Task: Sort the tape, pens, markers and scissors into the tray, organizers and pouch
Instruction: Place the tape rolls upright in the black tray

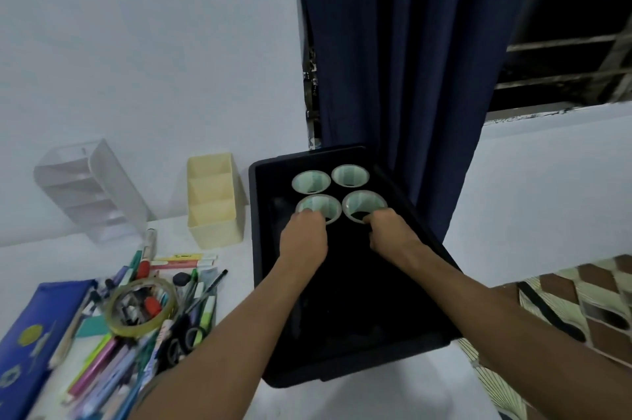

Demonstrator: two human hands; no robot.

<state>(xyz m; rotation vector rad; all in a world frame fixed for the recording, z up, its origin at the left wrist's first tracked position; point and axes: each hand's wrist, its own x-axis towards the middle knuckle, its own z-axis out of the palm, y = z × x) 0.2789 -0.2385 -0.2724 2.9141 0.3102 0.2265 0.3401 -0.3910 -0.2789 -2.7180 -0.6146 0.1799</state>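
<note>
Inside the black tray (pixel 349 282), each hand's curled grip holds a tape roll: left hand (pixel 302 238) on the near-left roll (pixel 319 207), right hand (pixel 393 235) on the near-right roll (pixel 363 203); no writing is legible.

Navy curtain (pixel 393 43), pale wall (pixel 136 43), louvred window (pixel 574 26), patterned floor (pixel 581 300)

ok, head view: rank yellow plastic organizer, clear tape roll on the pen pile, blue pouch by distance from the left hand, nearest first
From the left hand, which holds a tape roll in the black tray:
1. Yellow plastic organizer, just left of it.
2. Clear tape roll, lower left on the pen pile.
3. Blue pouch, at the far left edge.
</note>
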